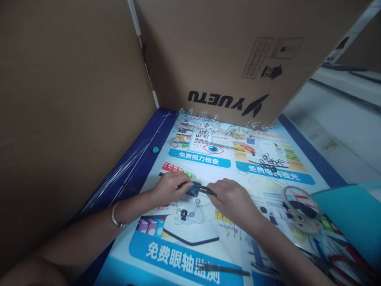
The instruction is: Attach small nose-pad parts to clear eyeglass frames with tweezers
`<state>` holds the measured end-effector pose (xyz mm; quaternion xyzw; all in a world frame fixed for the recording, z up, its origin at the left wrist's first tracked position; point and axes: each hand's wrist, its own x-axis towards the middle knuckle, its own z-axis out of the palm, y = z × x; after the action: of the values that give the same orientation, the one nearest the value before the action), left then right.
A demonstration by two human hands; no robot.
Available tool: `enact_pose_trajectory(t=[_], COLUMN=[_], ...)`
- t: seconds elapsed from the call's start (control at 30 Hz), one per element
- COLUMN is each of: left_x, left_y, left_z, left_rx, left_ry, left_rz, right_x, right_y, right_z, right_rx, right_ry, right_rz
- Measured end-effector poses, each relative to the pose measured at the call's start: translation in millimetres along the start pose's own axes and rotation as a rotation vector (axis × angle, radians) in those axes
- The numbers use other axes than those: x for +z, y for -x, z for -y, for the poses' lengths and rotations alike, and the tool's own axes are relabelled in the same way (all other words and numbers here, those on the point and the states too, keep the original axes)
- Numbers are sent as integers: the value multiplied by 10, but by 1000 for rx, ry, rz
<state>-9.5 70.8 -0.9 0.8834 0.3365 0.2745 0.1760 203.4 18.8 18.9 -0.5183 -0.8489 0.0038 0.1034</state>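
Note:
My left hand (171, 186), with a bangle on its wrist, is closed in a pinch at a small dark blue square piece (194, 190). What lies between its fingertips is too small to make out. My right hand (233, 198) is wrapped round slim dark pliers (206, 190), whose tip points left and meets the dark piece. Just below the hands lies a thin loop of clear line or wire (202, 216) with a small black part (183, 215). Several thin metal hooks or wires (229, 225) lie under my right wrist.
Upright cardboard (208, 51) walls off the back and left. Clear plastic pieces (205, 119) line its foot. Black rings (270, 163) are piled at right, near a round transparent ring (302, 208) and a red-handled tool (348, 260). Dark thin rods (226, 269) lie in front.

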Motion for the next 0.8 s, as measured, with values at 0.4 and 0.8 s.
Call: enact_pose_trajectory(t=[0.4,0.8], left_x=[29,35], left_y=[22,19], left_z=[20,45], left_rx=[52,157], left_ry=[-66,-152], left_rz=[74,119], right_x=[-87,-57], right_y=[21,31], right_z=[118,117], right_rx=[31,2], right_ry=[141,110], right_rz=[159,114])
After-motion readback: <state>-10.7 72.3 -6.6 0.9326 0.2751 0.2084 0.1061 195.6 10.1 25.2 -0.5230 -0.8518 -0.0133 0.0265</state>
